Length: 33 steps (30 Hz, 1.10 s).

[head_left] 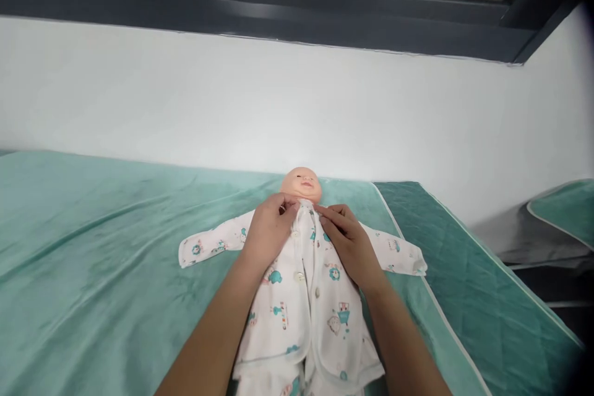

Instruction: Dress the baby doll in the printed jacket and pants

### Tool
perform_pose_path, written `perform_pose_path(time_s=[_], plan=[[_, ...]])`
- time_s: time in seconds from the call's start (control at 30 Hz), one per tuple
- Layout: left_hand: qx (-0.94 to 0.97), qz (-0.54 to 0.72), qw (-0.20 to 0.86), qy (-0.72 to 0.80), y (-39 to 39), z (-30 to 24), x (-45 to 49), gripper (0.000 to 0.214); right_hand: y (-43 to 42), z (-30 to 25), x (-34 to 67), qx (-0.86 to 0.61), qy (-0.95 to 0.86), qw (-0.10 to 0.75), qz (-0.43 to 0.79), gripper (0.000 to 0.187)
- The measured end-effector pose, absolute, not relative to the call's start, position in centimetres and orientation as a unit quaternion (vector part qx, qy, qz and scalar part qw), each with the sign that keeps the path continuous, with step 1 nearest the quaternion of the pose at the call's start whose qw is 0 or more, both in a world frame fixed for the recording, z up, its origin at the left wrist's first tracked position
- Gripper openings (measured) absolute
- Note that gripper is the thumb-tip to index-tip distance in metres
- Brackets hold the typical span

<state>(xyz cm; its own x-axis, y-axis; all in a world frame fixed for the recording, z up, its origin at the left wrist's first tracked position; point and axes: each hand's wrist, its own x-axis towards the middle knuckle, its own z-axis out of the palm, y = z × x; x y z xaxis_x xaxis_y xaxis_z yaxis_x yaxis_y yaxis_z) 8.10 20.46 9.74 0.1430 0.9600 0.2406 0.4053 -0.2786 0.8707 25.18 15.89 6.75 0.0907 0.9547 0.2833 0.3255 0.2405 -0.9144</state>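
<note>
A baby doll [301, 184] lies on its back, dressed in a white printed baby jacket [284, 306] with its sleeves spread to both sides. The jacket's front edges lie side by side, with buttons showing down the left edge. At the collar my left hand [273, 226] pinches the left front edge just under the doll's chin. Opposite it, my right hand [346, 238] has its fingers closed on the right front edge near the neck. Matching printed trousers [271, 383] show below the hem. My fingertips partly hide the collar.
A green blanket [116, 260] with soft folds covers the surface under the doll. To the right lies a darker green quilted cover [464, 278]. Behind are a white wall [232, 99] and a dark window frame [301, 12] with metal bars.
</note>
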Motion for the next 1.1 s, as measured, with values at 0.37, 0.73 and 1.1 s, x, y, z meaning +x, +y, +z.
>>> perform_pose_path(time_s=[0.37, 0.73, 1.1], plan=[[0.663, 0.488, 0.315, 0.472, 19.9, 9.9, 9.5, 0.017, 15.6, 6.6, 25.4, -0.532, -0.603, 0.525, 0.279, 0.024], [0.67, 0.467, 0.365, 0.447, 20.6, 9.4, 9.3, 0.019, 15.5, 6.8, 25.1, -0.563, -0.638, 0.484, 0.203, 0.031], [0.66, 0.469, 0.395, 0.435, 20.9, 8.9, 9.2, 0.019, 18.5, 9.3, 23.0, -0.537, -0.599, 0.548, 0.229, 0.017]])
